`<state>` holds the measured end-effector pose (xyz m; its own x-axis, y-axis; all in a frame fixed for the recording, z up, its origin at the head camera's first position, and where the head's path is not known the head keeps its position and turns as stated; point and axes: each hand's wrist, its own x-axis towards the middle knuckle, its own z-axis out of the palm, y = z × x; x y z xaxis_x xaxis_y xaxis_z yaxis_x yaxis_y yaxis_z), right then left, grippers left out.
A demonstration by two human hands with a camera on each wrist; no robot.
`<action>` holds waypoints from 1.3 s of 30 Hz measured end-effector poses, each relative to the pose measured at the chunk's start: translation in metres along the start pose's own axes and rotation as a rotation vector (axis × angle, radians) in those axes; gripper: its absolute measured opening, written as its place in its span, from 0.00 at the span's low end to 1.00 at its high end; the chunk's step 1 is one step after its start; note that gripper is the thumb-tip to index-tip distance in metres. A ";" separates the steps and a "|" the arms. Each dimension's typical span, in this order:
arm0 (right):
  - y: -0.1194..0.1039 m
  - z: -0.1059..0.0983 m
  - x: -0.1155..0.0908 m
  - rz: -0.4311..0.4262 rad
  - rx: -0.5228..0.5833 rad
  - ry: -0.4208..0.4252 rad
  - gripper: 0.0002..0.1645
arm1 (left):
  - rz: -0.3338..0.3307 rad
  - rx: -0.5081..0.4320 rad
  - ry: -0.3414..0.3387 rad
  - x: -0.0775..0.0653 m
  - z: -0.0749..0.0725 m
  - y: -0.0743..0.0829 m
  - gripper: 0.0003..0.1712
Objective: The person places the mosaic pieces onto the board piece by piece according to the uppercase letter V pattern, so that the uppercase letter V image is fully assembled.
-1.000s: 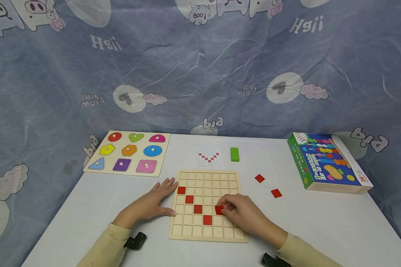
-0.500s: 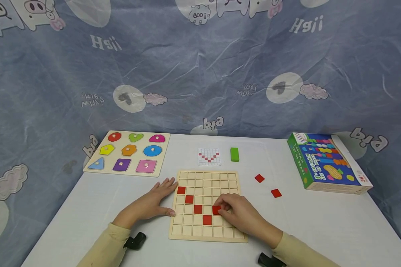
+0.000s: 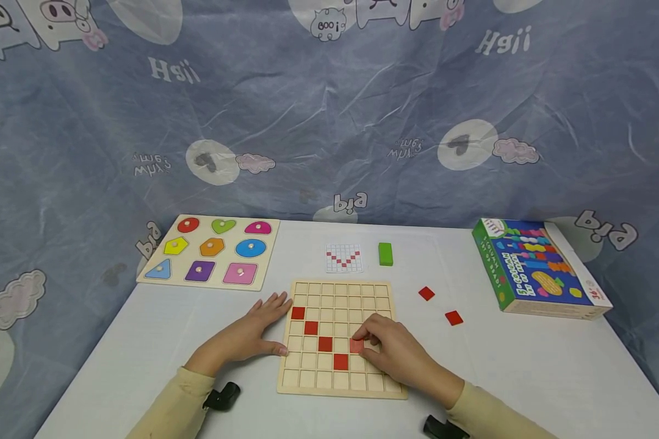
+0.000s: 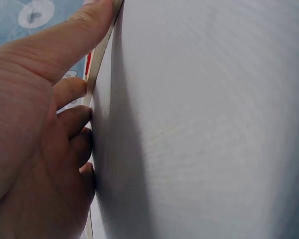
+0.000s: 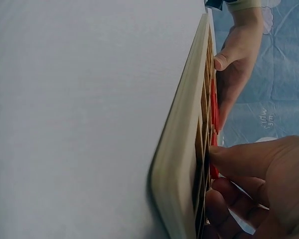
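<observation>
A wooden grid board (image 3: 342,389) lies flat on the white table, with several red square tiles (image 3: 325,344) in a descending diagonal of its cells. My right hand (image 3: 392,350) is over the board's right half. Its thumb and fingers pinch another red square tile (image 3: 356,346), low over a cell one row up and to the right of the lowest tile; it catches the light. In the right wrist view the thumb (image 5: 239,157) is close to the board's surface. My left hand (image 3: 247,335) lies with fingers spread, fingertips and thumb at the board's left edge.
Beyond the board lie a pattern card (image 3: 344,258) with a red V and a green block (image 3: 385,254). Two loose red tiles (image 3: 453,317) are to the right, before a colourful box (image 3: 543,268). A knobbed shape puzzle (image 3: 211,247) lies back left, before a blue curtain (image 3: 329,122).
The right hand has shifted slightly left with its red tile, which now looks paler as its face catches the light. The left hand has stayed in place.
</observation>
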<state>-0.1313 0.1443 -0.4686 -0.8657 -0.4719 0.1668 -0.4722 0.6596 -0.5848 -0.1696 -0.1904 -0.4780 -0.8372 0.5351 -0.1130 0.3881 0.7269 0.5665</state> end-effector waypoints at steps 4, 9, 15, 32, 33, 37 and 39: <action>0.001 0.000 0.001 -0.020 -0.023 0.012 0.11 | -0.004 -0.003 0.000 0.000 -0.001 0.002 0.60; 0.001 -0.001 0.001 -0.017 -0.041 0.003 0.12 | -0.013 -0.012 0.002 0.000 -0.001 0.002 0.60; 0.001 -0.002 0.001 -0.018 -0.056 -0.011 0.12 | -0.020 -0.011 0.001 0.001 -0.001 0.001 0.61; -0.001 -0.002 0.000 -0.004 -0.062 -0.031 0.13 | -0.023 -0.013 -0.005 0.001 0.000 0.000 0.61; -0.001 -0.002 0.000 -0.003 -0.059 -0.031 0.13 | -0.023 -0.012 -0.005 0.002 0.000 0.000 0.61; -0.002 -0.003 -0.001 0.008 -0.050 -0.024 0.13 | -0.026 -0.011 -0.001 0.001 0.000 0.001 0.60; -0.002 -0.002 -0.002 0.013 -0.044 -0.018 0.13 | -0.026 -0.012 0.000 0.001 0.001 0.001 0.60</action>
<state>-0.1293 0.1451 -0.4657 -0.8689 -0.4734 0.1447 -0.4682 0.6908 -0.5510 -0.1702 -0.1888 -0.4781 -0.8472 0.5158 -0.1275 0.3615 0.7354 0.5732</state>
